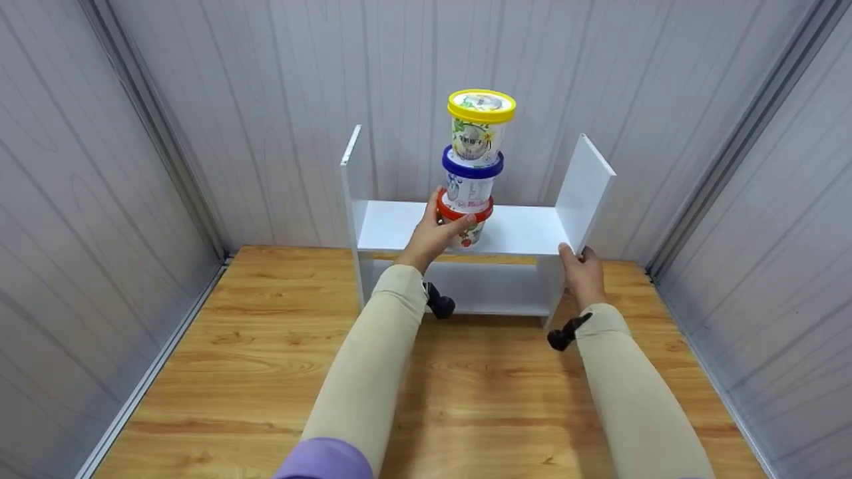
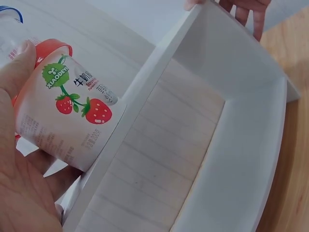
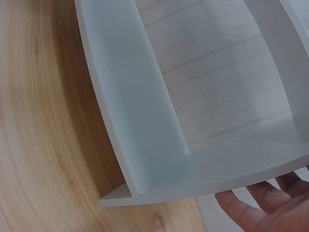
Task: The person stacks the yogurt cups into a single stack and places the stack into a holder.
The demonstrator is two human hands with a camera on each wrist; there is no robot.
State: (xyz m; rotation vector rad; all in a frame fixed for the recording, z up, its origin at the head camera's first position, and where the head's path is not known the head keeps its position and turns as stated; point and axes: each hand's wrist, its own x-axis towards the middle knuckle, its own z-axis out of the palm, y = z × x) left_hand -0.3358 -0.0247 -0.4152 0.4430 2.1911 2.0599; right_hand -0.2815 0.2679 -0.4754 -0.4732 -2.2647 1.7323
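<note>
Three lidded tubs form a stack on the upper board of a white shelf (image 1: 526, 229). At the bottom is a red-lidded tub (image 2: 72, 113) printed with strawberries, in the middle a blue-lidded tub (image 1: 469, 189), on top a yellow-lidded tub (image 1: 476, 136). My left hand (image 1: 432, 234) grips the red-lidded tub near its lid, thumb in front and fingers round the far side. My right hand (image 1: 584, 276) holds the shelf's right side panel (image 1: 586, 189), thumb at the front edge. In the right wrist view, its fingers (image 3: 239, 210) lie along the panel's outer face.
The shelf stands on a wood-grain table (image 1: 279, 372), close to the panelled back wall (image 1: 299, 100). Its lower board (image 1: 486, 289) lies under the upper one. Grey-white walls rise at left and right. A small black wrist camera (image 1: 439, 303) sits at each cuff.
</note>
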